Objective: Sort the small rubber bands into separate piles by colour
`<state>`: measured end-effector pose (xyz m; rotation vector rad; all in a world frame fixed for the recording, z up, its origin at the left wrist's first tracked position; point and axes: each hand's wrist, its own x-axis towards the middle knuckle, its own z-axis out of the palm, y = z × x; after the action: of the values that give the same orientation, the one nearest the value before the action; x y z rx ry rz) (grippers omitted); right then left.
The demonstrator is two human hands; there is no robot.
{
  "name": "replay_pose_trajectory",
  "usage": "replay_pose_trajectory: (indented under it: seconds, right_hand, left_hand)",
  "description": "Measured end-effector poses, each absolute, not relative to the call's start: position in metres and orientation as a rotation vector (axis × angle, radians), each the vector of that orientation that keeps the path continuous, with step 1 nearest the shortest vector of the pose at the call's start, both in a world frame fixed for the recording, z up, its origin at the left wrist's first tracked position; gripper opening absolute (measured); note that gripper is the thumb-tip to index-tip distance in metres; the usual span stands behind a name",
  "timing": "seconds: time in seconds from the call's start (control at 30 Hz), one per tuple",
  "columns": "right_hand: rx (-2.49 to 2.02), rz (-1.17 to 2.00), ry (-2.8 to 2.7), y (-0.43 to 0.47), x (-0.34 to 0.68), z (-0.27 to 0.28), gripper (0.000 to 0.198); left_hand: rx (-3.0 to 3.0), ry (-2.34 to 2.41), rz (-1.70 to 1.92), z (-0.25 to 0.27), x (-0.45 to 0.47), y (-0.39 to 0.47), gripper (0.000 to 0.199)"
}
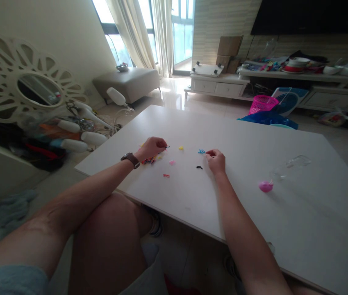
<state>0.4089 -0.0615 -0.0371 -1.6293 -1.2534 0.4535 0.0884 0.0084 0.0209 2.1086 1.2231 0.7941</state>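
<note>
My left hand (153, 148) is closed in a pinch on a small dark piece (168, 146), above a mixed pile of small colourful pieces (149, 161). My right hand (217, 160) has its fingertips pressed together at the edge of a little group of blue pieces (201, 151), apparently pinching one. Between the hands lie small separate groups: yellow (180, 148), pink (171, 162), red (166, 175) and black (199, 167). They look like thin bands or clips, too small to tell which.
The white table (241, 229) carries a pink pouch-like thing (266, 186) and a clear plastic container (298, 161) at the right. A lamp with white shades (94, 138) stands off the left edge. Behind are a pink basket (263, 105) and a grey bench (127, 84).
</note>
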Motion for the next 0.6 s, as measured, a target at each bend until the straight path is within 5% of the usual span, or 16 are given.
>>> replay_pose_trajectory:
  seconds: [0.6]
  right_hand:
    - [-1.628, 0.449, -1.264, -0.062, 0.408, -0.037, 0.011]
  left_hand:
    - [2.22, 0.939, 0.518, 0.017, 0.112, -0.003, 0.012]
